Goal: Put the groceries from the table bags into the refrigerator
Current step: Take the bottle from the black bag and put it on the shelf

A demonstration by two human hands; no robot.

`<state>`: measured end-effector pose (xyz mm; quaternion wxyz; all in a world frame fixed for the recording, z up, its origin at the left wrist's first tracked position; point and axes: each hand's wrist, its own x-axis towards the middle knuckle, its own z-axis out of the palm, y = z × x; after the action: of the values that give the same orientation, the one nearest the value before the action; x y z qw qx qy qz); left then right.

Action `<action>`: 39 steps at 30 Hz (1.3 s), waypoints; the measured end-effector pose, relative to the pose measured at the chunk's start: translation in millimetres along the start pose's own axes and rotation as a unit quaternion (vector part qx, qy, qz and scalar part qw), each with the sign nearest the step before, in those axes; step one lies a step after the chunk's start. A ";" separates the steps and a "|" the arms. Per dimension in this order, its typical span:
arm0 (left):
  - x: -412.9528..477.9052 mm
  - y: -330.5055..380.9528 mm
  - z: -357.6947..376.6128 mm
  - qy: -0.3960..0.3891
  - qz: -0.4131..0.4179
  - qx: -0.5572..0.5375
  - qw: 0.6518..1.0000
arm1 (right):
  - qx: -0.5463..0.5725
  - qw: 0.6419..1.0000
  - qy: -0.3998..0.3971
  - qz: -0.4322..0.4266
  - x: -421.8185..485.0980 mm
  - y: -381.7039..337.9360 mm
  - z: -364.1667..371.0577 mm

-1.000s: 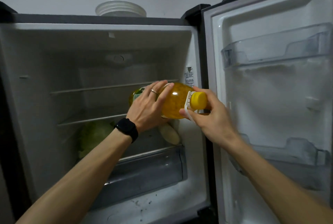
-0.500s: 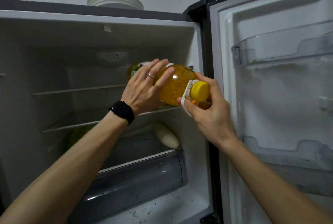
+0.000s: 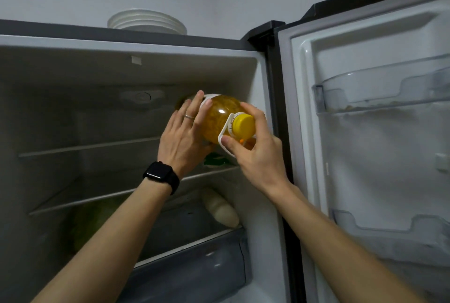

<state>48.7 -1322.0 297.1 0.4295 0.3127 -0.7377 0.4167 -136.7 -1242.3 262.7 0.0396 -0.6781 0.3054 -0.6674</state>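
head view: right hand (image 3: 255, 156) clamps the bottle (image 3: 219, 120) by its neck, left hand (image 3: 179, 138) fingers (image 3: 203, 117) straight along its side; laid sideways, it could roll off the shelf (image 3: 209, 174).

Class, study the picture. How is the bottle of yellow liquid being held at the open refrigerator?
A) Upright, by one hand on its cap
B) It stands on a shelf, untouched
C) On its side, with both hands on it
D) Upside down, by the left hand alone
C: the bottle lies sideways, yellow cap toward the camera, the left hand flat against its body and the right hand gripping its neck end.
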 end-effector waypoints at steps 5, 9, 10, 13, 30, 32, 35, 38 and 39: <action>1.1 -8.2 -6.3 -0.083 -0.098 0.053 0.990 | -0.069 0.997 -0.044 0.011 38.9 7.4 14.0; -6.1 -32.4 -5.1 -0.198 -0.199 0.113 0.953 | -0.122 0.990 -0.055 0.035 79.0 14.3 32.7; -12.7 -42.1 -3.7 -0.227 -0.218 0.128 0.941 | -0.147 0.987 -0.061 0.028 85.6 18.0 39.1; -35.8 -66.2 -0.9 -0.203 -0.200 0.144 0.948 | -0.225 0.971 -0.086 -0.005 95.0 32.9 61.9; -55.5 -69.1 19.4 -0.138 -0.161 0.206 0.955 | -0.279 0.960 0.011 -0.025 104.3 56.5 103.8; -54.2 -70.0 18.4 -0.140 -0.164 0.209 0.954 | -0.295 0.955 -0.008 -0.019 112.2 60.0 102.3; -54.3 -68.7 17.6 -0.145 -0.163 0.206 0.954 | -0.297 0.955 -0.002 -0.003 115.4 67.9 106.0; -54.2 -67.7 18.5 -0.146 -0.163 0.210 0.953 | -0.288 0.958 -0.002 0.001 113.0 81.6 110.7; -54.4 -67.0 19.0 -0.148 -0.164 0.212 0.952 | -0.281 0.960 -0.006 -0.004 111.5 87.5 111.8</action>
<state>120.2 -1363.8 266.2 0.3018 0.5716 -0.6261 0.4361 -73.1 -1404.8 308.7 -0.1531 -0.6673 0.4776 -0.5506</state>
